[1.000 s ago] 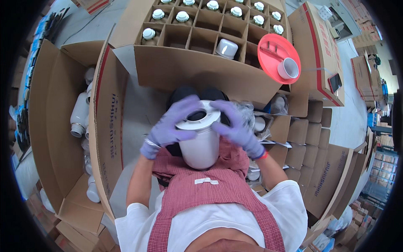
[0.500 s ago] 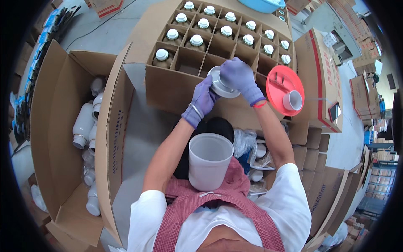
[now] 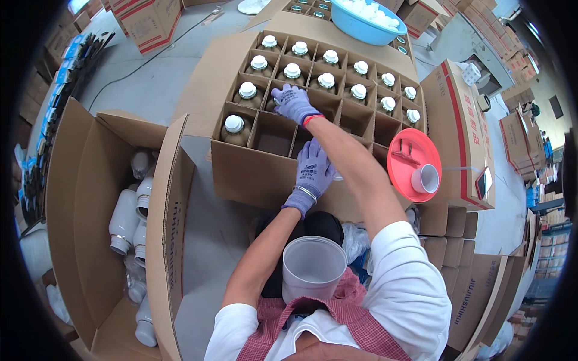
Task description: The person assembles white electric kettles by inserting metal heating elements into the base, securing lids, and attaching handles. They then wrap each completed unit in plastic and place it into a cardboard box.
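My right hand [image 3: 293,105], in a purple-grey glove, reaches into the divided carton [image 3: 253,174]. Its fingers are closed around the top of a bottle [image 3: 271,104], whose cap they hide. My gloved left hand [image 3: 314,167] is at the carton's near edge. Beside its palm shows the pale edge of a white round piece [image 3: 338,176], mostly hidden under the hand. White-capped bottles [image 3: 236,130] stand in many of the cells, while several cells near my hands hold none. Between my legs and the carton is a translucent white tub [image 3: 314,265].
On the left, an open carton [image 3: 75,253] holds white plastic bottles [image 3: 123,219]. A red plate [image 3: 397,174] with a small white cup [image 3: 425,179] sits at the divided carton's right corner. Behind is a blue basin [image 3: 367,24] of white caps. A closed carton [image 3: 451,132] stands right.
My right hand has left the white round piece and moved forward and left onto a bottle in the carton. My left hand has shifted slightly right and lower. The view has tilted up.
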### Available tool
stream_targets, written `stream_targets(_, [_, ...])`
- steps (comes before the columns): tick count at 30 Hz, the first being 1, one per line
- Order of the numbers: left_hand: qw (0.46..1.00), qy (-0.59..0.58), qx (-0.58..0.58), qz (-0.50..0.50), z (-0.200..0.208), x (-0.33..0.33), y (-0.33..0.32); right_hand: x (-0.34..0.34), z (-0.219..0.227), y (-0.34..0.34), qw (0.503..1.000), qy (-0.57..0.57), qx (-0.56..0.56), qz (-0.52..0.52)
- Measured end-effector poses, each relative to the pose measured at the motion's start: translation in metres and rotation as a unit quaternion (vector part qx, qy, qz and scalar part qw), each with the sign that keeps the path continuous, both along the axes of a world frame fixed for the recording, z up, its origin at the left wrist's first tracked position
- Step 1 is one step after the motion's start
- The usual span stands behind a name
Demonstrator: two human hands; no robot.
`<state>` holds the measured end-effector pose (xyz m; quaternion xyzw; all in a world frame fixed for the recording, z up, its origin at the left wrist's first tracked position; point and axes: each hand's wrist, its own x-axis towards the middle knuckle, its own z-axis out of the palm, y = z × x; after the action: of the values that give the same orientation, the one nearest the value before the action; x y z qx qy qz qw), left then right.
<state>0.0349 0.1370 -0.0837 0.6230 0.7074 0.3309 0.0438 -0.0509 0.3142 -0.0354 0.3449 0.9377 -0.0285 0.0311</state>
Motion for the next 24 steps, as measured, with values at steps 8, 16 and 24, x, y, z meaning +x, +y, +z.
stream_targets(8, [0.959,-0.266,0.050,0.078,0.022,-0.006,-0.002,0.123,0.163,-0.072,0.896,0.365,0.190,0.167])
stream_targets(16, [0.603,-0.773,0.042,-0.192,0.109,-0.053,-0.107,0.278,0.112,-0.252,0.880,0.441,0.003,0.176])
stream_targets(24, [0.892,-0.437,-0.105,-0.048,0.126,-0.033,-0.258,0.378,0.024,-0.386,0.872,0.451,-0.149,0.120])
